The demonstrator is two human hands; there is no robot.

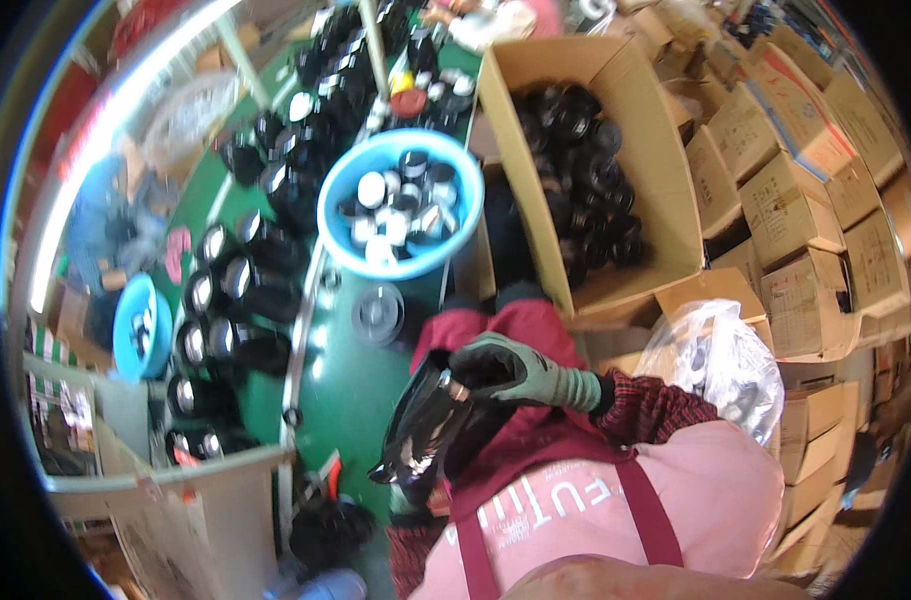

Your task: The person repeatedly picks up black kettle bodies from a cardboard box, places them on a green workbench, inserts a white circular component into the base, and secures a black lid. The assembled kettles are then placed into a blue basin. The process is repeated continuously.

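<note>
My right hand [500, 368], in a grey-green glove, is curled over the upper rim of a shiny black container [425, 425] held tilted in my lap, with its fingers reaching inside. A small metal piece shows at the rim by my fingertips. My left hand is hidden under the container's lower end. Only its plaid sleeve [413, 545] shows, so I cannot tell its grip. A pink apron with dark red straps [615, 500] covers my front.
A blue basin [340, 235] of black and white round caps stands on the green table [350, 385], among several shiny black pots [245, 280]. An open cardboard box [665, 150] holds black round parts. A clear plastic bag [720, 355] and stacked cartons [805, 210] are on my right. Another person [100, 215] sits at the far left.
</note>
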